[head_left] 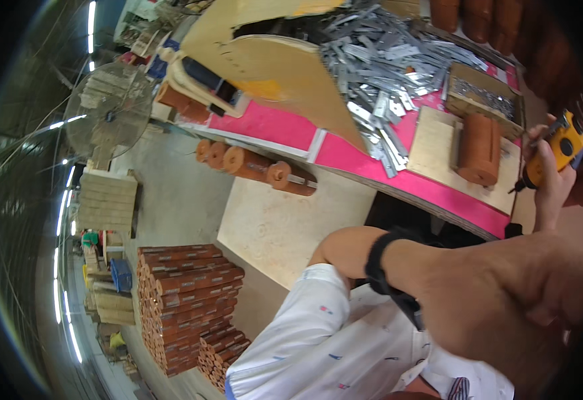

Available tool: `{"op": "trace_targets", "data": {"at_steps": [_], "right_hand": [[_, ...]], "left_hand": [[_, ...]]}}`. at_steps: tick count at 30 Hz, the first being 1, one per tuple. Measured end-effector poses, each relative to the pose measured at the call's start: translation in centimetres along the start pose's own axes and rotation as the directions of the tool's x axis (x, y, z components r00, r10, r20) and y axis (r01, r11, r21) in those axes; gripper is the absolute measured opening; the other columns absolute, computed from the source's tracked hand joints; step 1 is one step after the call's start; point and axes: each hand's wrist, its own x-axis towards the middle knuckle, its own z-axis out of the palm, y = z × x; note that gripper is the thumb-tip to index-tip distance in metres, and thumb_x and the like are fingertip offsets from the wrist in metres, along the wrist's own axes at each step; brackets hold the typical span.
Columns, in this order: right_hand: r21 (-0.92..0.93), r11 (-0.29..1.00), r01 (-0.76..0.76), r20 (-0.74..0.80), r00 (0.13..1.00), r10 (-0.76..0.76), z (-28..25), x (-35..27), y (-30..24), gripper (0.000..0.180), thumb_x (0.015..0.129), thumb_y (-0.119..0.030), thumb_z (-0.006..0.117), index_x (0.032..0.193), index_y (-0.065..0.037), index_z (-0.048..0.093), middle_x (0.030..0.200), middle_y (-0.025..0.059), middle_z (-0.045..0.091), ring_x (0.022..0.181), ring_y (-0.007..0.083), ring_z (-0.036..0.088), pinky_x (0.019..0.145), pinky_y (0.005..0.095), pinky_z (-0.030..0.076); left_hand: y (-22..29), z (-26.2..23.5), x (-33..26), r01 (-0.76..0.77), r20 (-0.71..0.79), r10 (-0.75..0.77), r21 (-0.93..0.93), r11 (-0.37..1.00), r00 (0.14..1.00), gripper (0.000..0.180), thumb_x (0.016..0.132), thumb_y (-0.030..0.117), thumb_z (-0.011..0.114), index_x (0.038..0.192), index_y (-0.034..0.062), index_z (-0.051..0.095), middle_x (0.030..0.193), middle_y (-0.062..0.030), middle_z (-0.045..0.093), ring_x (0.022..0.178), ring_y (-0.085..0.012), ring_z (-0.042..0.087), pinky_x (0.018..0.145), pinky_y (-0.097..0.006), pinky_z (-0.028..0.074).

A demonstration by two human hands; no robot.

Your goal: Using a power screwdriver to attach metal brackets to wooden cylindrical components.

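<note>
My right hand (553, 183) is wrapped round a yellow and black power screwdriver (563, 148) at the right, its dark tip pointing down and left. Just left of that tip, a reddish-brown cylinder (479, 150) with a lengthwise groove lies on a pale wooden board (431, 143). Very close and large at the lower right is my left hand (505, 293), with a black band on its wrist. It is raised above the table edge, apart from the cylinder, and its fingers are blurred and lost in the dark rim.
Loose metal strips (385, 60) cover much of the pink tabletop (355, 160), beside a cardboard sheet (291, 73). A box (455, 97) of small metal parts stands behind the cylinder. More brown cylinders (248, 163) lie on a lower board; a tall stack (188, 300) stands on the floor, near a fan (109, 113).
</note>
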Motion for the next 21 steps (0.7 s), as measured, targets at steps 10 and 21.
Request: {"op": "trace_targets", "data": {"at_steps": [10, 21], "right_hand": [[-0.021, 1.0, -0.007, -0.053, 0.999, 0.006, 0.4, -0.3, -0.7, 0.044, 0.087, -0.01, 0.065, 0.126, 0.001, 0.049, 0.096, 0.0073, 0.063, 0.075, 0.0122, 0.06, 0.068, 0.0248, 0.048], [0.011, 0.999, -0.049, -0.09, 0.995, 0.049, -0.6, -1.0, -2.3, 0.03, 0.087, -0.009, 0.067, 0.114, 0.0, 0.057, 0.092, 0.0039, 0.065, 0.075, 0.01, 0.061, 0.068, 0.0239, 0.05]], "left_hand": [[2.0, 0.3, -0.8, 0.071, -0.04, -0.067, 0.115, 0.991, 0.997, 0.011, 0.087, 0.002, 0.056, 0.093, 0.0023, 0.065, 0.087, -0.0095, 0.063, 0.08, -0.0229, 0.062, 0.068, -0.033, 0.049], [3.8, -5.4, -1.5, 0.185, -0.082, -0.227, 0.859, 0.477, 0.97, 0.022, 0.08, 0.018, 0.066, 0.097, 0.0048, 0.067, 0.093, -0.0109, 0.065, 0.085, -0.0226, 0.063, 0.079, -0.035, 0.05]]}}
